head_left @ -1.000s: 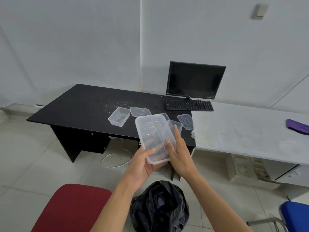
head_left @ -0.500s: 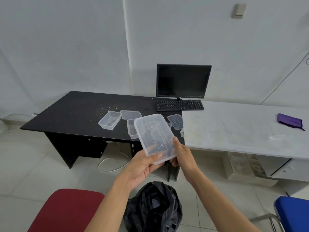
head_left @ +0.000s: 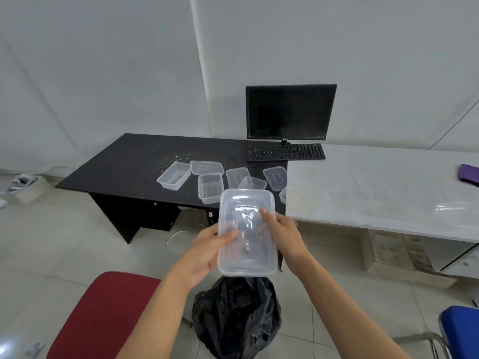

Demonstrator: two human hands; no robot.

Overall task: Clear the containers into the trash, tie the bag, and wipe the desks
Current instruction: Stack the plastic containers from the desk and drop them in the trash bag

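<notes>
Left thumb (head_left: 229,235) lies flat across the near face of the clear plastic container (head_left: 246,263), pinching it against fingers behind. Those show only as a blur through the plastic, so I can't tell their spread. Right fingertip (head_left: 265,212) presses the same face higher up. The rest of the right hand (head_left: 286,237) wraps the container's right edge and goes behind it. Left hand (head_left: 204,251) grips the left edge. Both forearms reach in from the bottom of the frame.

The container is in mid-air, long axis roughly vertical, tilted toward the camera. Can't tell whether the open side or the base faces us. It's above the black trash bag (head_left: 236,314), which sits crumpled on the tiled floor, mouth slack.

Past the container is the black desk (head_left: 124,164), with crumbs (head_left: 171,159) scattered mid-top. Near its front right there's a cluster of clear tubs and lids:
- open tub (head_left: 174,175) on the left
- lid (head_left: 207,167) just beside it
- second tub (head_left: 210,188) at the front edge
- more pieces (head_left: 275,178) toward the seam with the white desk (head_left: 375,187)

Monitor (head_left: 289,112) and keyboard (head_left: 285,152) straddle that seam at the back. Purple cloth (head_left: 469,173) is on the white desk, far right.

Red chair (head_left: 98,314) is bottom left, blue chair (head_left: 461,330) bottom right. A white cable (head_left: 178,239) is looped on the floor under the black desk.
</notes>
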